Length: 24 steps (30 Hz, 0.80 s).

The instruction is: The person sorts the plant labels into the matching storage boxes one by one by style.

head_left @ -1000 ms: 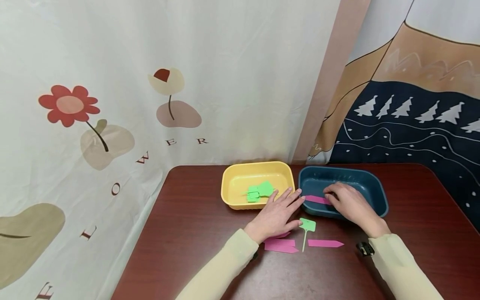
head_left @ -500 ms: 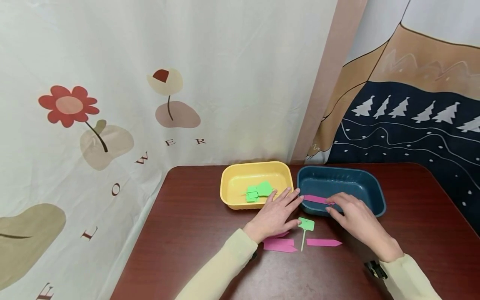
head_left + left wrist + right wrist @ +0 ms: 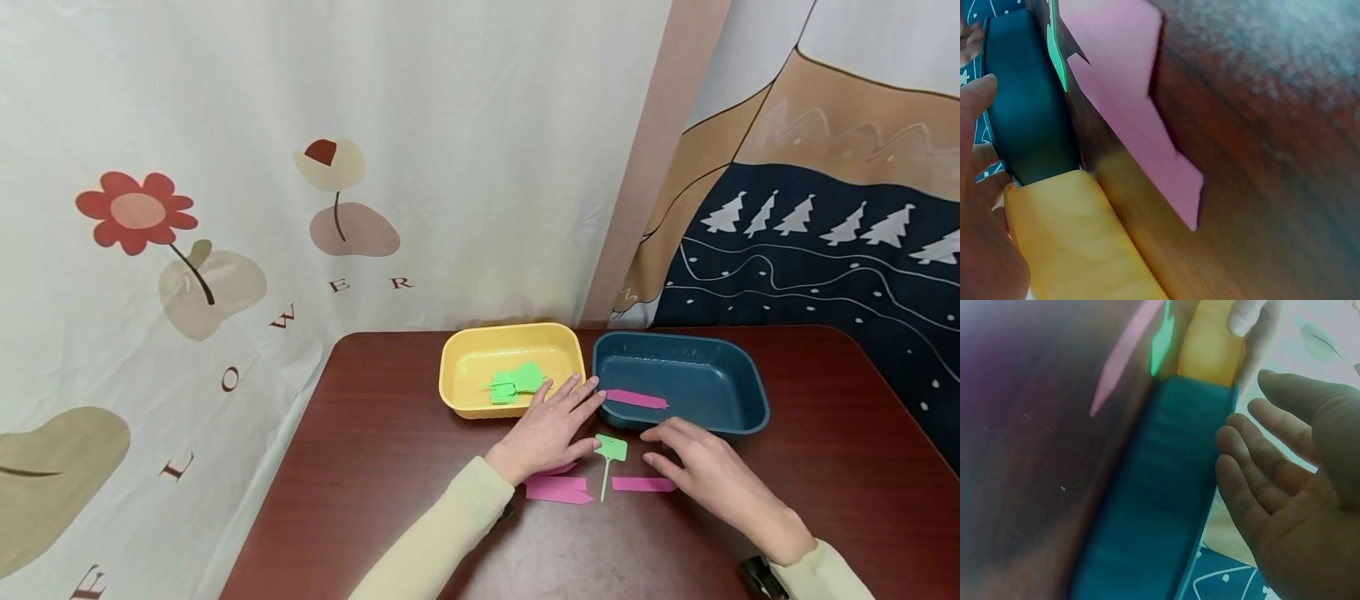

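My left hand (image 3: 546,429) is spread flat-fingered, its fingertips at the near corners where the yellow tray (image 3: 467,371) and the blue tray (image 3: 697,383) meet. Bare and loosely bent, the right hand (image 3: 708,477) hovers in front of the blue tray and overlaps the tip of a pink pointed plant label (image 3: 637,484). Inside the blue tray lies another pink plant label (image 3: 636,399). Between the hands is a green T-shaped plant label (image 3: 611,449) on the table. Several pink labels (image 3: 557,490) lie overlapped below the left hand, partly hidden by it.
Several green labels (image 3: 517,382) lie piled in the yellow tray. Both trays stand side by side at the back of the dark red table (image 3: 375,467). A printed curtain (image 3: 465,167) hangs directly behind the table.
My right hand has let go of the pink label in the blue tray and drawn back toward the near side, out over the table. The left hand stays put.
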Tool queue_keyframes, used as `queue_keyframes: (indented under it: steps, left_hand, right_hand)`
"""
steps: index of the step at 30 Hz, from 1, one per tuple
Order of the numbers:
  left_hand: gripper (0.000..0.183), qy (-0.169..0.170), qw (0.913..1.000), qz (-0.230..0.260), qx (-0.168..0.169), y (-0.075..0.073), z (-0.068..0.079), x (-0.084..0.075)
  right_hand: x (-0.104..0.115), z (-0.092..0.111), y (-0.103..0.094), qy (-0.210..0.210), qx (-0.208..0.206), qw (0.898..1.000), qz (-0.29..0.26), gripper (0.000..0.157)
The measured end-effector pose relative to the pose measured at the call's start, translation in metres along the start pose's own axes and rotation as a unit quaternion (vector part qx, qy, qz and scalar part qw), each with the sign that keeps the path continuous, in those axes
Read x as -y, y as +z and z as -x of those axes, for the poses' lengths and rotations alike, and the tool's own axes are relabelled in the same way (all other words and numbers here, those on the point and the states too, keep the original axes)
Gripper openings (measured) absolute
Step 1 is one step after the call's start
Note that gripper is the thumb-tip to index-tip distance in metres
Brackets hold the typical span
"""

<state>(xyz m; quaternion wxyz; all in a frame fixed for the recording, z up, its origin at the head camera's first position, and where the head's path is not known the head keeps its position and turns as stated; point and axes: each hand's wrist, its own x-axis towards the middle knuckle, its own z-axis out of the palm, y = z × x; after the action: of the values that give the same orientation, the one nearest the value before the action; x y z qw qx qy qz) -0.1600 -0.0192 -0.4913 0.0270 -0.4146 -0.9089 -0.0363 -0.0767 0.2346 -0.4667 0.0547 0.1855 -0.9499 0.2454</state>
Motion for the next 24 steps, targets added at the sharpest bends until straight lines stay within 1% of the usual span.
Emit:
queue_keyframes:
  steps: [4,10,13,19,24]
  left_hand:
    - [0.074,-0.001,1.0000,0.000,-0.002,0.001,0.000,0.000]
    - [0.074,-0.001,1.0000,-0.005,-0.002,0.001,0.000,0.001]
    - [0.074,-0.001,1.0000,-0.007,-0.003,0.002,-0.001,0.001]
    - [0.074,0.000,0.9999,-0.009,-0.005,0.002,-0.001,0.001]
    - [0.074,0.003,0.9999,-0.009,-0.007,0.003,-0.001,0.002]
  right_hand:
    - [0.001,0.002,0.005,0.009,0.031,0.999,-0.002,0.025]
    - [-0.001,0.004,0.011,0.004,0.069,0.997,-0.013,0.026]
    - [-0.001,0.005,0.015,0.000,0.078,0.997,-0.016,0.029]
    - [0.001,0.007,0.023,-0.006,0.088,0.996,0.008,0.040]
    - [0.000,0.007,0.028,-0.013,0.103,0.994,0.026,0.041]
